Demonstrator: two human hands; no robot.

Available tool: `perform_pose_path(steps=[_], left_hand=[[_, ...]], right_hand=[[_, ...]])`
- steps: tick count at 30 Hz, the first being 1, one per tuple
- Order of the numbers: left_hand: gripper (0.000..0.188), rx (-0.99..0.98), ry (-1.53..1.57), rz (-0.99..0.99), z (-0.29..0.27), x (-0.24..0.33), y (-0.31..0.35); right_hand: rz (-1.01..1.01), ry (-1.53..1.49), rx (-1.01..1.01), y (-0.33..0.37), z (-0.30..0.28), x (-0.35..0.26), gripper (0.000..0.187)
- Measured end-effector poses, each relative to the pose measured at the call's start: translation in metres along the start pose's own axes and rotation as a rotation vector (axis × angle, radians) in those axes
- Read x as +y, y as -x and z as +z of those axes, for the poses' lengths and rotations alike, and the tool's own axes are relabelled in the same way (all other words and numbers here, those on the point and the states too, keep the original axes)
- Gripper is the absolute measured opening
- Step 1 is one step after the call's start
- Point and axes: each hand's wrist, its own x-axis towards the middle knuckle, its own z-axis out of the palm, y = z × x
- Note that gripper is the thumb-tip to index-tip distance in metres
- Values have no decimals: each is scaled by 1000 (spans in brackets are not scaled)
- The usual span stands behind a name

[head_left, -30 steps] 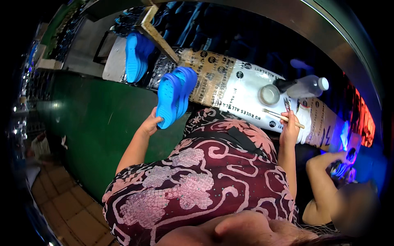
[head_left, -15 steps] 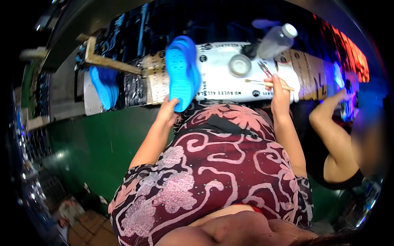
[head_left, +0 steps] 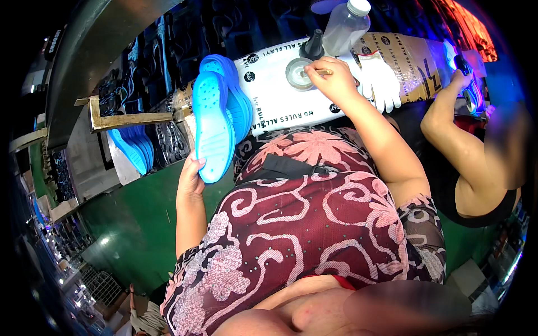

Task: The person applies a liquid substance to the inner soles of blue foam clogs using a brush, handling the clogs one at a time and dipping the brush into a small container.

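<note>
My left hand point(head_left: 192, 175) grips the rounded lower end of a bright blue shoe sole point(head_left: 212, 129), thumb on its face. Behind that sole, partly covered by it, more blue soles point(head_left: 241, 112) lie on the white-covered board. My right hand point(head_left: 335, 83) is closed around the handle of a paintbrush point(head_left: 322, 72). The brush points into a small round jar point(head_left: 295, 78), its bristles not clearly visible. Close beyond the jar stand a black nozzle-topped bottle point(head_left: 314, 46) and a clear bottle with a white cap point(head_left: 348, 28). A white glove point(head_left: 382, 84) lies right of my right hand.
Another stack of blue soles point(head_left: 133, 150) sits at the left, by a wooden bracket point(head_left: 134, 120). Dark footwear parts point(head_left: 252, 25) fill the area beyond the board. At the right, a co-worker's arm point(head_left: 445, 115) reaches toward a lit item.
My right hand has carried the brush left and away from me to the jar. My left hand has drawn one sole left and nearer, apart from those behind. The view has shifted.
</note>
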Motion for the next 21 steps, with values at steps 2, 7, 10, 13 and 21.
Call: perform_pose_path(steps=[2,7,10,13,21], left_hand=[[75,-2,-21,32,6,5,1],[79,-38,-144,173,42,18,-1],[66,-34,-170,210,64,19,-23],[51,53,-245,327,94,16,-41],[49,111,-607,646,140,15,-75]], right_hand=[[41,-51,-7,1,-3,1,19],[241,-424,57,10,-18,-2,23],[368,-573,140,13,-35,-16,32],[481,-767,213,16,-50,-28,36],[286,-792,137,36,-76,-78,33]])
